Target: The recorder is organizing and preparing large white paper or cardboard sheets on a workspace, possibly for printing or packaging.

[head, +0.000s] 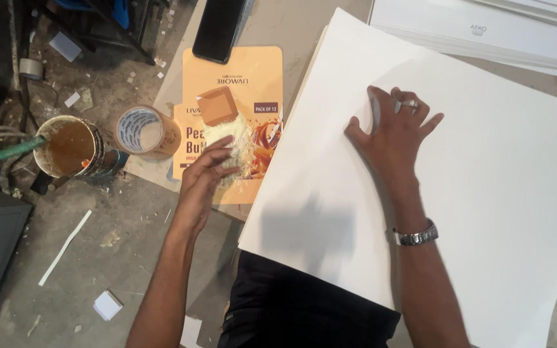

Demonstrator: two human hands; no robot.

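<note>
Right hand (391, 132) presses flat, fingers spread, on white board (485, 193); left hand (204, 177) apparently grips pale cloth (230, 154).

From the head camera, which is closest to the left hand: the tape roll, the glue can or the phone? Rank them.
From the left hand:
1. Tape roll, just to its left.
2. Glue can, farther left.
3. Phone, at the top edge, about as far as the can; too close to call.

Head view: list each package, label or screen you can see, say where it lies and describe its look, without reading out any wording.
Flattened orange cardboard package: on the floor, left of the large white sheet, printed with a brown block picture; the left hand rests on it.
Black phone with dark screen: lying across the package's top edge.
Stack of white boards: top right, bearing a small grey label.
</note>
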